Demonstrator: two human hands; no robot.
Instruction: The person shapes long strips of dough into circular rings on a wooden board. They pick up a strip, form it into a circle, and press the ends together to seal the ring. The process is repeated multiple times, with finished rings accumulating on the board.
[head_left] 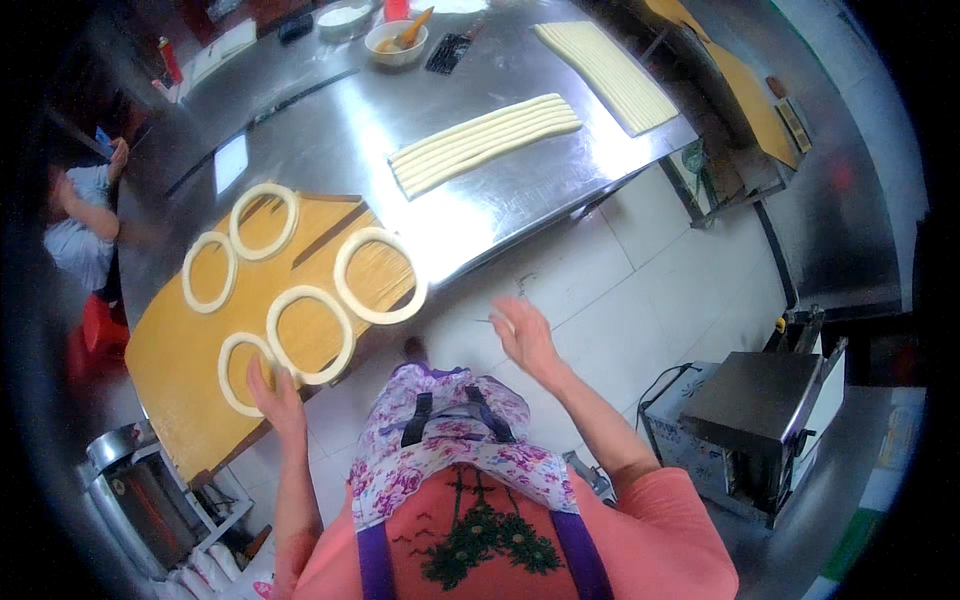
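My left hand (pixel 281 400) reaches over the nearest dough ring (pixel 234 391), its fingers and thumb on either side of the pale strand. Beside it on the wooden board (pixel 190 385) lies another dough ring (pixel 311 334), and a third ring (pixel 380 276) lies at the board's right edge, partly over a dark slit. Two more sit farther back, a dough ring (pixel 264 222) and a dough ring (pixel 209 272). Over the floor, apart from the board, my right hand (pixel 526 338) is held with fingers bent around a thin, blurred sliver that I cannot make out.
On the steel table (pixel 480 215) rest two slabs of dough strips, one slab (pixel 485 145) in the middle and another (pixel 607 78) far right. A bowl with a brush (pixel 396 45) stands at the back. Another person (pixel 85 215) is at the left; a metal machine (pixel 745 410) stands right.
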